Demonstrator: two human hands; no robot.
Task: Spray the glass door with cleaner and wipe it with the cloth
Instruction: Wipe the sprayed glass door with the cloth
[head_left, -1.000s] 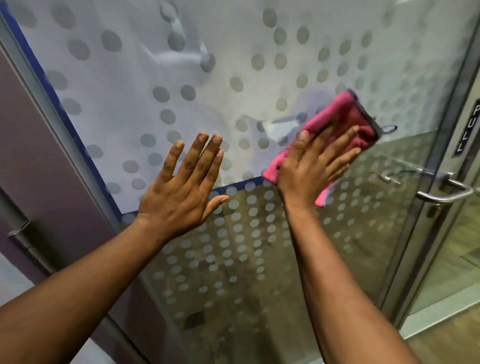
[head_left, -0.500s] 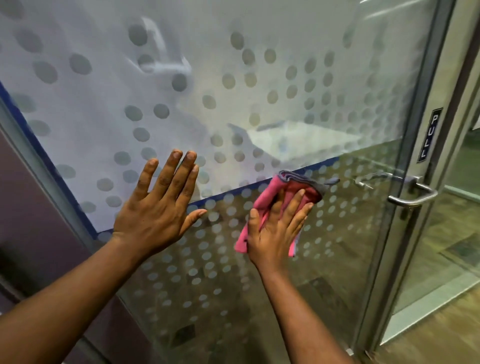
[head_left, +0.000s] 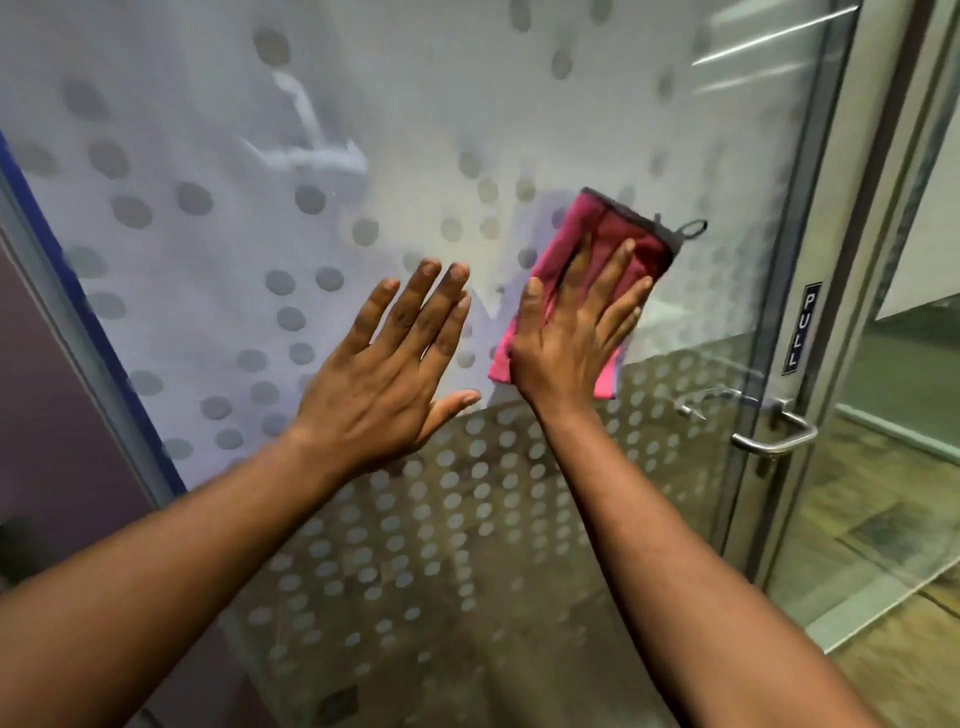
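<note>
A glass door (head_left: 218, 156) with a frosted, dotted upper band fills the view. My right hand (head_left: 571, 332) lies flat on a folded pink cloth (head_left: 613, 234) with a dark hem and loop, pressing it against the frosted glass just above the band's lower edge. To its left my left hand (head_left: 395, 364) rests on the glass with the palm flat, fingers spread and nothing in it. No spray bottle is in view.
A metal lever handle (head_left: 774, 436) and a "PULL" label (head_left: 800, 327) sit on the door's right edge, beside the metal frame (head_left: 872, 208). A blue strip and a purple wall (head_left: 47, 415) border the left. Wood-look floor (head_left: 909, 670) shows at lower right.
My right hand has slid the cloth from below the frosted band back up and to the right onto the frosted glass. The left hand stays flat on the glass.
</note>
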